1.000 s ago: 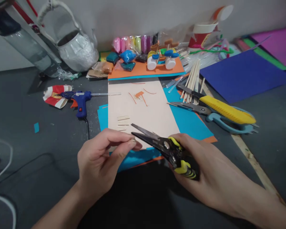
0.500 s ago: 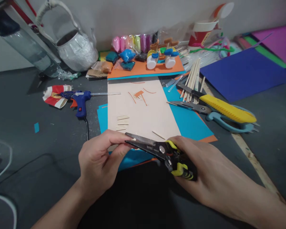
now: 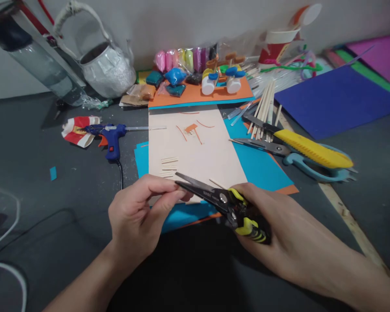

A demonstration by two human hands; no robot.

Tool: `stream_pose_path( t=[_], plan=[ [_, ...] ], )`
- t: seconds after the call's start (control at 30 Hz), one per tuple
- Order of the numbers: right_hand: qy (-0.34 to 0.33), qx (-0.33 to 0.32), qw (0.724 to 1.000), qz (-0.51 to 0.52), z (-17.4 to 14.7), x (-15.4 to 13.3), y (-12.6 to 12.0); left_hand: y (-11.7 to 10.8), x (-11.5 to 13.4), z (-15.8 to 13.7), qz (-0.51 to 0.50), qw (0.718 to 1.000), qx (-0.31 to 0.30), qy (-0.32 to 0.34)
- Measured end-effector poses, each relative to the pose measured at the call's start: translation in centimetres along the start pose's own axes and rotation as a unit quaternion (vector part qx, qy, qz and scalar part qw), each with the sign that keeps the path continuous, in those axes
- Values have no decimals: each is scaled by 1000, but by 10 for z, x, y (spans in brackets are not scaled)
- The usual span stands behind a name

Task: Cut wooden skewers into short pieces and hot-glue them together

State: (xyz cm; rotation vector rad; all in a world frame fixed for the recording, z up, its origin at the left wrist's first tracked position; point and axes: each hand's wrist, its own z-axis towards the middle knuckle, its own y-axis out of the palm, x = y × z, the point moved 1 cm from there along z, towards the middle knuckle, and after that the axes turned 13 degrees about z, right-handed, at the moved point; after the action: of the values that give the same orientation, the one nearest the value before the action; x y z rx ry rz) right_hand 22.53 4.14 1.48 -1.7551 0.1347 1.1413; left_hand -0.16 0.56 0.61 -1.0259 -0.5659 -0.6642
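Observation:
My left hand (image 3: 141, 212) is closed in a pinch at the tips of thumb and forefinger. A small wooden stick piece, its pale end showing earlier between these fingers, is now hidden. My right hand (image 3: 276, 225) is wrapped round the handles of black-and-yellow shears (image 3: 222, 200). Their blades are slightly apart and point left, the lower tip at my left fingertips. Beyond the hands lies a cream sheet (image 3: 204, 156). It carries short cut wooden sticks (image 3: 169, 167) in small groups, a single stick (image 3: 217, 183) and thin orange paper scraps (image 3: 191, 127).
A blue glue gun (image 3: 114, 141) lies left of the sheet. To the right are wooden skewers (image 3: 263, 108), a yellow utility knife (image 3: 313, 149) and blue-handled scissors (image 3: 318, 168). Clay packets (image 3: 175, 76) and a small wheeled model (image 3: 221, 83) stand at the back, near a silver pot (image 3: 107, 71).
The shears' blades have shifted slightly right and their upper tip has risen. The pale stick end at my left fingertips has gone out of sight. The whole view has moved slightly.

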Motion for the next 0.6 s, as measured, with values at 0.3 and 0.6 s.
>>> stream_pose_path(
  t=[0.3, 0.6],
  plan=[
    [1, -14, 1000, -16, -1, -1, -4, -3, 0, 0, 55, 998, -35, 10],
    [9, 70, 994, -78, 3, 7, -6, -1, 2, 9, 76, 996, -40, -29]
  ],
)
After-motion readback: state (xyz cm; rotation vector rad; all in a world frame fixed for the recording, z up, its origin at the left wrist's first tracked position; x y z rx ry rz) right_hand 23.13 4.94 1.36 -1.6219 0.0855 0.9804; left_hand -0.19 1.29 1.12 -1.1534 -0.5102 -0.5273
